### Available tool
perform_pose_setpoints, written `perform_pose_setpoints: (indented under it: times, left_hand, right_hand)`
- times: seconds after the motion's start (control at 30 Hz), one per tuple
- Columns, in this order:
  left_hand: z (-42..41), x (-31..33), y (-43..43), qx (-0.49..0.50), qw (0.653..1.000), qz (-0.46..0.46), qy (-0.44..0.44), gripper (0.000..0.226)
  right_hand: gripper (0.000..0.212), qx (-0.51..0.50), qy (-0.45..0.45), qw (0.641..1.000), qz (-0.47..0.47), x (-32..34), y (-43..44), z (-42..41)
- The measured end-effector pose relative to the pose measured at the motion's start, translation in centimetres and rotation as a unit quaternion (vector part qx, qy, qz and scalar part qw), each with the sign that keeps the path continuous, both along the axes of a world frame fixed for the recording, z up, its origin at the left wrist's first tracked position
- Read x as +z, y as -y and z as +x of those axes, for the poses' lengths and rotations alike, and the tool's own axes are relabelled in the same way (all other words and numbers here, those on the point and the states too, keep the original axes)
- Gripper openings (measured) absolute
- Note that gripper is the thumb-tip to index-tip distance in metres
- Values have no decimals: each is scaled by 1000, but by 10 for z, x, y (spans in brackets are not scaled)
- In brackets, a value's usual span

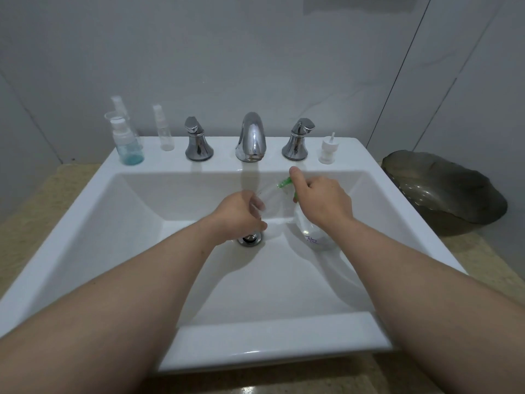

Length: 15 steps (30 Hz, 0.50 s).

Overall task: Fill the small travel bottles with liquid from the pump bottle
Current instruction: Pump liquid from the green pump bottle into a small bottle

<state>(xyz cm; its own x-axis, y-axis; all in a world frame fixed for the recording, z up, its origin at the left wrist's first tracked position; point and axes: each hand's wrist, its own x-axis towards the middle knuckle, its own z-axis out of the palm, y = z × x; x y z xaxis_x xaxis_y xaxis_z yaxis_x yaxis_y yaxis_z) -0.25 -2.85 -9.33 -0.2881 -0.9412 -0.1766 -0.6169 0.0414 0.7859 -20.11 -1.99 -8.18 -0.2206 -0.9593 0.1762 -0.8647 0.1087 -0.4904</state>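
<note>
My right hand (pixel 321 200) grips the pump bottle (pixel 315 237) by the neck, tilted, with its green nozzle (pixel 285 182) aimed toward nine o'clock. My left hand's (pixel 238 216) fingers curl round a small clear travel bottle (pixel 260 207), hard to make out, just above the drain (pixel 250 239) in the sink (pixel 270 339). At ten o'clock on the ledge stand a blue-filled travel bottle (pixel 129 146) and an empty one (pixel 165 135).

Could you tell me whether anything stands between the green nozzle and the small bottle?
Nothing visible does: the right hand holds the pump bottle, its nozzle aimed at the small bottle in the left hand, only air between.
</note>
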Motion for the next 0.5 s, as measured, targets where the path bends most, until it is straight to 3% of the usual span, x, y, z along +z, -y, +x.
perform_pose_setpoints:
  times: [0.23,0.4,0.5]
  left_hand:
    - [4,-2,-2,26,999,12,-19,57]
    - [4,-6,-1,35,993,73,-85,38]
    - [5,-4,0,27,993,83,-75,30]
  right_hand:
    - [84,6,-7,1000,-7,0,-1,1]
    - [81,3,-11,1000,-5,2,-2,0]
    - [77,1,-19,1000,1,5,-2,0]
